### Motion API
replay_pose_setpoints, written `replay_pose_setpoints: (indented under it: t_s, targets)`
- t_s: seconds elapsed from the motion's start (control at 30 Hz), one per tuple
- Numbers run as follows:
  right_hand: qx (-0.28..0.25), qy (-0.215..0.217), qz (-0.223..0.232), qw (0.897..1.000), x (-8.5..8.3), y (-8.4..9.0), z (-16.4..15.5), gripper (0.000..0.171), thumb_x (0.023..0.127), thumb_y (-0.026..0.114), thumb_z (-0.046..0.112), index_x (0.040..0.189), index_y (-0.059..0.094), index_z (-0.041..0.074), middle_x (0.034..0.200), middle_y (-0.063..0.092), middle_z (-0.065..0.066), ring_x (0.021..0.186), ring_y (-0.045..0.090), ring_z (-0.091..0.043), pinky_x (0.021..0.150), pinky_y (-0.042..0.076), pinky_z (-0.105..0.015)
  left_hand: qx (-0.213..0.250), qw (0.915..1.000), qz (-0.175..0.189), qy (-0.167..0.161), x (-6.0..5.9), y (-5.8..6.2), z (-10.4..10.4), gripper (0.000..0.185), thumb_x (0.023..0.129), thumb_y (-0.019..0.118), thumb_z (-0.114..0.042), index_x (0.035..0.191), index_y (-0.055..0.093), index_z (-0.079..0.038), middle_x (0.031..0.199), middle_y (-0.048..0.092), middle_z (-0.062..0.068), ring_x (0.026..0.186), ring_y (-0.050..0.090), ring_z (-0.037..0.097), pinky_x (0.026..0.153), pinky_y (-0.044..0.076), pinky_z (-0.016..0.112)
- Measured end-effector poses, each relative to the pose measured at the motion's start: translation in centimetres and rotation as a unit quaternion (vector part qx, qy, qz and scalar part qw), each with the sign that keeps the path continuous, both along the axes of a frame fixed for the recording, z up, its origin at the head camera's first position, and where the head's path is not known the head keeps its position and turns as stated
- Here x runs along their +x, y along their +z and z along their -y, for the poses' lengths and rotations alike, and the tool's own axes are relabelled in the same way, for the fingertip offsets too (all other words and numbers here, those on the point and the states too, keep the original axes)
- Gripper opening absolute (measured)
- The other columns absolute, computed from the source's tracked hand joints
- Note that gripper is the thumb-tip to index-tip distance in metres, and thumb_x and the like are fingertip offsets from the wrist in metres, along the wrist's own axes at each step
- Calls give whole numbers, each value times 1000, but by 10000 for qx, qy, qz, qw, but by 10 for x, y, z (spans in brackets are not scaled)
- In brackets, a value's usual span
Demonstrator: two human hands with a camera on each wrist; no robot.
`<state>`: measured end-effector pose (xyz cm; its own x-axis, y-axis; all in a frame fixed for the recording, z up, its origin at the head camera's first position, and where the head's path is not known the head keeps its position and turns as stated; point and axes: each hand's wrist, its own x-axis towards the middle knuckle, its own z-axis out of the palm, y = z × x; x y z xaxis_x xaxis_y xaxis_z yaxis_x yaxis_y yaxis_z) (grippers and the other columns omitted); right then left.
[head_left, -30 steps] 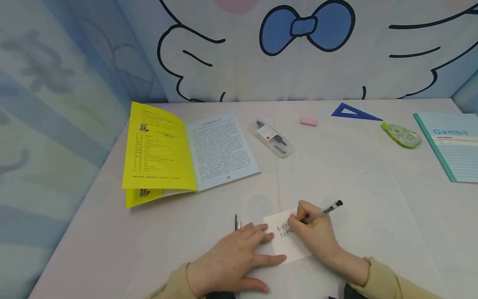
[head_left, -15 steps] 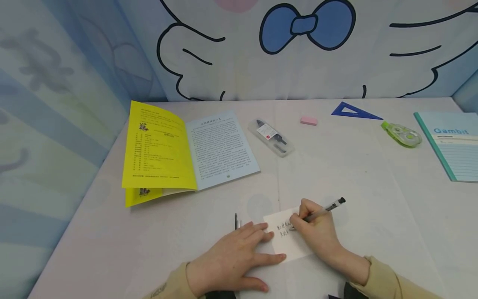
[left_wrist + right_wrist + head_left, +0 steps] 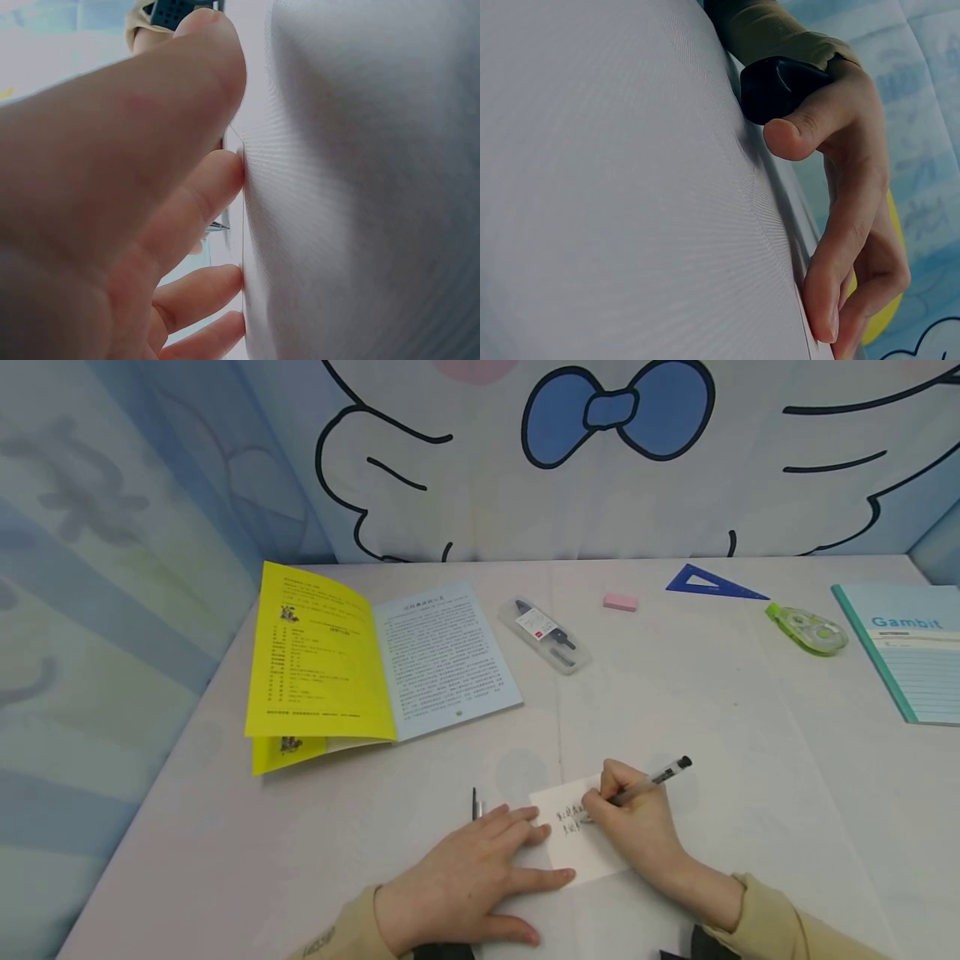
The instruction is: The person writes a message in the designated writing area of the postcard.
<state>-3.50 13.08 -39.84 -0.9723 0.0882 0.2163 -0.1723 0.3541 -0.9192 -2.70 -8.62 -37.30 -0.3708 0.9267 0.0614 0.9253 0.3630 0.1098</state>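
The paper slip [image 3: 573, 839] lies under both my hands: my left hand [image 3: 465, 881] presses its left edge with flat, spread fingers, and my right hand [image 3: 637, 827] pinches the pen [image 3: 648, 781], tip on the slip. I'd judge steady downward pressure just left of the nib stops the slip skidding.

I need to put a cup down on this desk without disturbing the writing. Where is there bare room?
Bare: the wide stretch right of the note, below the tape roller and notebook; also the near-left corner below the booklet. Crowded: around the hands, and the back row from compass case to set square.
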Motion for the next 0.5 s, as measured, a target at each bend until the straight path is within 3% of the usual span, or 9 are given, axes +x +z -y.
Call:
replay_pose_setpoints:
  t_s: [0.3, 0.5]
  targets:
    - [102, -75, -102, 9999, -1, 1, 0, 39, 66, 60, -17, 54, 34, 9, 50, 27, 9, 49, 28, 0, 40, 23, -25, -115, 9999, 92, 20, 0, 2, 0, 60, 82, 49, -65, 134, 47, -36, 133, 44, 4, 131, 35, 24, 105, 35, 42]
    - [114, 4, 161, 9998, 1, 2, 1, 38, 64, 58, -17, 54, 33, 9, 49, 27, 8, 48, 26, 2, 39, 22, -21, -134, 9997, 183, 1, -1, 1, 0, 60, 82, 49, -65, 134, 46, -36, 133, 43, 3, 131, 35, 24, 105, 34, 42]
